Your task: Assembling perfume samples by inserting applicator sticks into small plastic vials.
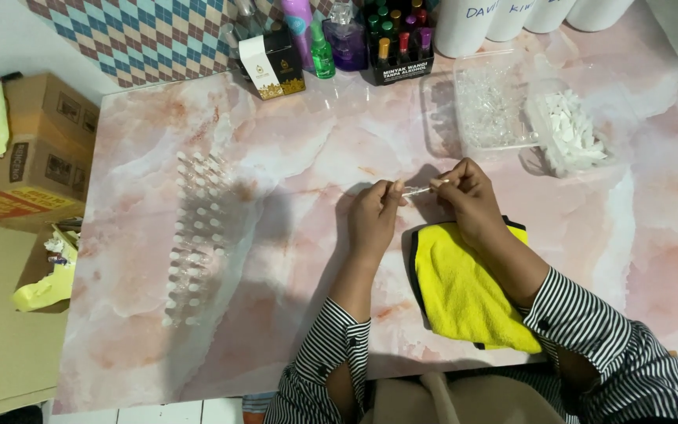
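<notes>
My left hand and my right hand meet over the pink marble table, both pinching a small clear vial held level between their fingertips. My right wrist rests on a yellow cloth with a dark edge. At the left, several small clear vials with white caps stand in rows.
A clear tray of transparent parts and a clear box of white caps sit at the back right. Small coloured bottles, a black box and white containers line the back. Cardboard boxes stand left of the table.
</notes>
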